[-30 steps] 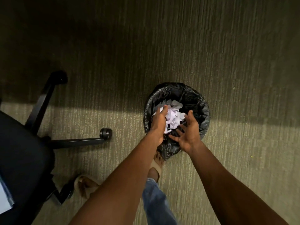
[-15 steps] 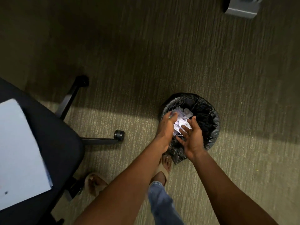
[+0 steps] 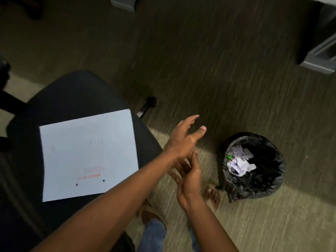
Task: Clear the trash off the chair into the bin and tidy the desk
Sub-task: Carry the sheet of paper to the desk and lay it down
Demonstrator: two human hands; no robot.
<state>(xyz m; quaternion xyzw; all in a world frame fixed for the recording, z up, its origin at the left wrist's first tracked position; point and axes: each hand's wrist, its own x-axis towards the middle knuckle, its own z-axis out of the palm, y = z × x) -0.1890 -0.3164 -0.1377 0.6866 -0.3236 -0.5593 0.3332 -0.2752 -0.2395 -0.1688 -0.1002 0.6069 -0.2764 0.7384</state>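
Both hands empty, mid-frame over the carpet. Left hand fingers spread loose, holding nothing, just right of the chair edge. Right hand below it, fingers apart, also empty, touching the left hand's underside. Black chair fills left of frame; white sheet of paper lies flat on its seat. Bin with black liner at right, on the carpet, crumpled paper inside. Sandalled foot just left of the bin.
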